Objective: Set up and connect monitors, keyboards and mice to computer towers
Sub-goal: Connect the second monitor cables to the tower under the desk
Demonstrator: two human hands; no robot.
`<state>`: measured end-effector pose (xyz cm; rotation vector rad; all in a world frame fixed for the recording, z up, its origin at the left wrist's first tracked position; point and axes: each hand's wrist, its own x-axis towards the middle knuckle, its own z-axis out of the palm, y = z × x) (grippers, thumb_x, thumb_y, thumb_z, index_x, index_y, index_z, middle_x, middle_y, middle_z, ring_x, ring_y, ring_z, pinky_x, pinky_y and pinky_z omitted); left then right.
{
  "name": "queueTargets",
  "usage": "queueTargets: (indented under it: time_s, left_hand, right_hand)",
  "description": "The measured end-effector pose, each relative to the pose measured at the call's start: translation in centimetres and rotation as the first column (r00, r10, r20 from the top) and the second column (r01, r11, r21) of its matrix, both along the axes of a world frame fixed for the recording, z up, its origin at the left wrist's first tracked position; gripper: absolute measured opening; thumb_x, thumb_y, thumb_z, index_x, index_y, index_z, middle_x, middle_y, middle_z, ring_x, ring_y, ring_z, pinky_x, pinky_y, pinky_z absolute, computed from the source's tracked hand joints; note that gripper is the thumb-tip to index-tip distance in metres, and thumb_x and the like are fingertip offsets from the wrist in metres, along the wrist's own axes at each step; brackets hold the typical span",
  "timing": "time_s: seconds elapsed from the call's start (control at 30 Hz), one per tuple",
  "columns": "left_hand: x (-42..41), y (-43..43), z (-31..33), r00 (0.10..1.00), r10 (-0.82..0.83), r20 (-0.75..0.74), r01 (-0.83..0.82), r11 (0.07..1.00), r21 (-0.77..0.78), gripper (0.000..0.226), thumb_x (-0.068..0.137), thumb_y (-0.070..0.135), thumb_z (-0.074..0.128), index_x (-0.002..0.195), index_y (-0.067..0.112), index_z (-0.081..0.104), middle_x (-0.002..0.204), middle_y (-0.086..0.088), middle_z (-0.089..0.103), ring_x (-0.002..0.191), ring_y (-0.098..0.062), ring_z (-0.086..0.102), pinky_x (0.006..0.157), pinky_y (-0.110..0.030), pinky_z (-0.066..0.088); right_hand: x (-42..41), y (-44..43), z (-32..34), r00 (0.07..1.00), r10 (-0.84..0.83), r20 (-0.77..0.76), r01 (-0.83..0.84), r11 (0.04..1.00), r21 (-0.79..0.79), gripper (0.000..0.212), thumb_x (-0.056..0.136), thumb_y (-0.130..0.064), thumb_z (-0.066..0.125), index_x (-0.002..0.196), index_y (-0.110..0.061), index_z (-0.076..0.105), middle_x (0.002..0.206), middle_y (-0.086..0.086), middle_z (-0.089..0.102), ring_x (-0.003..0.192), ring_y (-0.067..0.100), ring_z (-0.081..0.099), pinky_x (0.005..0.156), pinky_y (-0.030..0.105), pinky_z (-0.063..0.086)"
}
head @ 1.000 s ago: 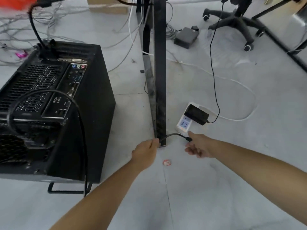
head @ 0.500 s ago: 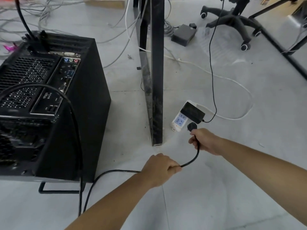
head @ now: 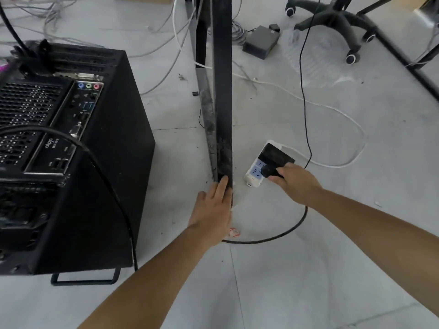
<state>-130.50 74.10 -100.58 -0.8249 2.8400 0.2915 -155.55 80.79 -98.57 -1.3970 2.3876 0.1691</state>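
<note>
A black computer tower (head: 114,162) stands on the floor at left, its rear ports facing me. Its thick black power cable (head: 280,236) loops across the floor to a black plug (head: 268,171). My right hand (head: 297,184) grips that plug and holds it against the white power strip (head: 255,173), beside a black adapter (head: 275,155) plugged in there. My left hand (head: 212,210) rests with straight fingers against the foot of the black desk leg (head: 222,91), holding nothing.
Grey and white cables (head: 166,43) trail over the concrete floor behind the tower. A black box (head: 261,42) lies further back, and an office chair base (head: 337,22) stands at the upper right. A small red rubber band (head: 234,232) lies by the desk leg.
My left hand has let go of the cable and moved up to the desk leg. My right hand has carried the plug forward onto the power strip.
</note>
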Motion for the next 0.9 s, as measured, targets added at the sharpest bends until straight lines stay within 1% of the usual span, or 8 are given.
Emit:
queueTargets:
  time_s: [0.07, 0.13, 0.23, 0.33, 0.4, 0.6, 0.77, 0.9]
  left_hand:
    - [0.1, -0.2, -0.5, 0.998, -0.034, 0.053, 0.036, 0.999, -0.041, 0.07, 0.102, 0.036, 0.037, 0.156, 0.004, 0.006, 0.163, -0.014, -0.016, 0.148, -0.032, 0.007, 0.11, -0.046, 0.027]
    - [0.2, -0.1, -0.9, 0.995, -0.043, 0.085, 0.049, 0.997, -0.062, 0.074, 0.1, 0.033, 0.041, 0.156, 0.002, 0.002, 0.162, -0.016, -0.02, 0.148, -0.034, 0.005, 0.111, -0.047, 0.026]
    - [0.2, -0.1, -0.9, 0.992, -0.055, 0.116, 0.064, 0.995, -0.076, 0.077, 0.099, 0.029, 0.044, 0.156, 0.001, 0.001, 0.162, -0.018, -0.02, 0.148, -0.036, 0.005, 0.111, -0.048, 0.026]
    - [0.2, -0.3, -0.8, 0.991, -0.063, 0.121, 0.074, 0.993, -0.087, 0.079, 0.097, 0.028, 0.048, 0.156, 0.001, 0.003, 0.162, -0.018, -0.017, 0.147, -0.036, 0.007, 0.111, -0.049, 0.026]
    - [0.3, -0.4, -0.8, 0.989, -0.07, 0.129, 0.083, 0.992, -0.096, 0.078, 0.096, 0.026, 0.047, 0.156, 0.001, 0.005, 0.162, -0.018, -0.016, 0.146, -0.036, 0.008, 0.11, -0.049, 0.026]
    - [0.3, -0.4, -0.7, 0.988, -0.072, 0.134, 0.086, 0.991, -0.099, 0.076, 0.097, 0.026, 0.046, 0.156, 0.002, 0.004, 0.163, -0.018, -0.015, 0.147, -0.036, 0.007, 0.111, -0.05, 0.024]
    - [0.3, -0.4, -0.8, 0.99, -0.07, 0.124, 0.084, 0.991, -0.106, 0.076, 0.097, 0.026, 0.045, 0.156, 0.001, 0.004, 0.163, -0.019, -0.015, 0.147, -0.036, 0.008, 0.112, -0.05, 0.023]
    - [0.3, -0.4, -0.8, 0.989, -0.078, 0.124, 0.091, 0.99, -0.105, 0.075, 0.098, 0.027, 0.043, 0.156, 0.001, 0.003, 0.163, -0.019, -0.016, 0.147, -0.036, 0.007, 0.112, -0.05, 0.022]
  right_hand:
    - [-0.1, -0.2, -0.3, 0.998, -0.006, 0.065, 0.01, 0.998, -0.061, 0.036, 0.102, -0.043, 0.046, 0.114, -0.012, 0.061, 0.099, 0.006, 0.057, 0.095, 0.028, 0.06, 0.071, 0.032, 0.04]
    - [-0.1, -0.4, -0.4, 0.986, -0.047, 0.16, 0.073, 0.984, -0.161, 0.039, 0.1, -0.037, 0.055, 0.134, -0.018, 0.055, 0.111, 0.006, 0.067, 0.104, 0.026, 0.062, 0.075, 0.03, 0.041]
    - [-0.3, -0.6, -1.1, 0.956, -0.12, 0.267, 0.18, 0.961, -0.212, 0.038, 0.098, -0.035, 0.059, 0.134, -0.021, 0.054, 0.112, 0.004, 0.069, 0.095, 0.018, 0.062, 0.077, 0.03, 0.043]
    - [-0.9, -0.7, -1.7, 0.905, -0.193, 0.378, 0.292, 0.93, -0.224, 0.033, 0.097, -0.031, 0.059, 0.129, -0.024, 0.055, 0.097, 0.0, 0.071, 0.081, 0.018, 0.067, 0.078, 0.033, 0.053]
    - [-1.3, -0.8, -1.9, 0.885, -0.219, 0.411, 0.328, 0.92, -0.215, 0.032, 0.098, -0.028, 0.057, 0.13, -0.024, 0.055, 0.089, -0.004, 0.07, 0.076, 0.013, 0.069, 0.074, 0.029, 0.052]
    - [-2.0, -1.2, -2.6, 0.898, -0.208, 0.387, 0.296, 0.937, -0.183, 0.028, 0.1, -0.026, 0.053, 0.127, -0.026, 0.059, 0.083, -0.007, 0.068, 0.07, 0.007, 0.069, 0.069, 0.023, 0.048]
    - [-2.2, -0.9, -2.9, 0.944, -0.165, 0.284, 0.219, 0.961, -0.167, 0.023, 0.1, -0.03, 0.05, 0.121, -0.029, 0.059, 0.086, 0.001, 0.069, 0.076, 0.018, 0.07, 0.08, 0.04, 0.057]
    - [-2.2, -1.1, -2.8, 0.968, -0.141, 0.209, 0.177, 0.971, -0.163, 0.024, 0.1, -0.03, 0.049, 0.123, -0.027, 0.058, 0.09, 0.004, 0.069, 0.08, 0.023, 0.069, 0.08, 0.044, 0.057]
